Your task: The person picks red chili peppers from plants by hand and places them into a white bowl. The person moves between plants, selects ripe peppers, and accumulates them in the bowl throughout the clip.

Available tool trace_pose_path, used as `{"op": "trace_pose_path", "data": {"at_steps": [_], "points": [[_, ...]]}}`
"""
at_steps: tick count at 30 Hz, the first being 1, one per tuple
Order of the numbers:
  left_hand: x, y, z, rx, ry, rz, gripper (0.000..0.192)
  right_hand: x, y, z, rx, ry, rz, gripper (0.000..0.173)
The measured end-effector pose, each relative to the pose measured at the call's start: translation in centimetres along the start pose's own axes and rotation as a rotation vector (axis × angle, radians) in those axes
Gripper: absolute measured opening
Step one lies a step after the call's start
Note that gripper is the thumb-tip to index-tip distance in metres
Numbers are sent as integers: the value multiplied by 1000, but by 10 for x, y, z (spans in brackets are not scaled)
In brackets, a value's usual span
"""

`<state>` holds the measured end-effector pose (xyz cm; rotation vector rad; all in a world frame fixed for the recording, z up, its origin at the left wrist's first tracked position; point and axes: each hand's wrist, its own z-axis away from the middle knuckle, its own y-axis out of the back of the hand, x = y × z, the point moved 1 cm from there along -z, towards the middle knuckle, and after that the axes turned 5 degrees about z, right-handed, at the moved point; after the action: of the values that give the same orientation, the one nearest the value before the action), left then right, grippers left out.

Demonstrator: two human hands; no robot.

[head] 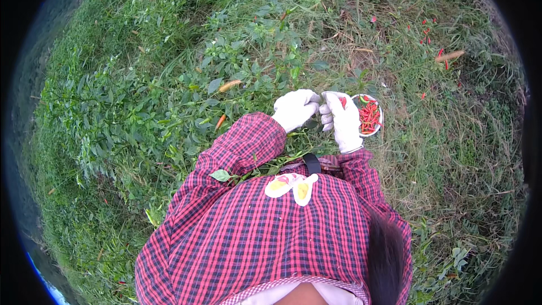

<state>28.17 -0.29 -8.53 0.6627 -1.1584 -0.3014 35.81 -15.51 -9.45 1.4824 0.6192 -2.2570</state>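
My left hand point(296, 110), in a white glove, is curled with its fingertips near those of my right hand; whether it holds anything is hidden. In a matching glove, my right hand point(344, 119) is bent inward, and a red chili pepper point(342, 101) shows at its thumb side. Right beside that hand stands a round white container point(382, 114), partly covered by the glove. Inside it lie many red chili peppers point(369, 118) and a green one near the far rim. Green pepper plants point(262, 72) grow in front of and to the left of my hands.
An orange pepper point(220, 122) hangs left of my left hand. More red peppers point(426, 31) show among the growth at far right. Dry grass point(415, 152) covers the ground right of the container. A leafy stem point(222, 175) lies against my checked sleeve.
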Motion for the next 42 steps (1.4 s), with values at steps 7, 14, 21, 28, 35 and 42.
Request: {"op": "trace_pose_path", "data": {"at_steps": [7, 14, 21, 28, 35, 42], "points": [[-8, -8, -3, -25, -184, -162, 26, 7, -3, -2, 93, 23, 22, 31], [-6, -4, -4, -183, -164, -128, 26, 18, 8, -11, 50, -84, -127, 30], [-9, -1, -2, -154, -220, -44, 35, 26, 10, -15, 19, -332, -461, 24], [-14, -4, -4, -127, -63, 292, 33, 32, 9, -20, 71, -328, -594, 25], [-47, -10, -20, 297, 167, 778, 33, 12, 12, -10, -93, -80, -728, 32], [-71, -8, -21, 460, 64, 890, 42, 8, 19, -5, -144, -74, -849, 41]]}}
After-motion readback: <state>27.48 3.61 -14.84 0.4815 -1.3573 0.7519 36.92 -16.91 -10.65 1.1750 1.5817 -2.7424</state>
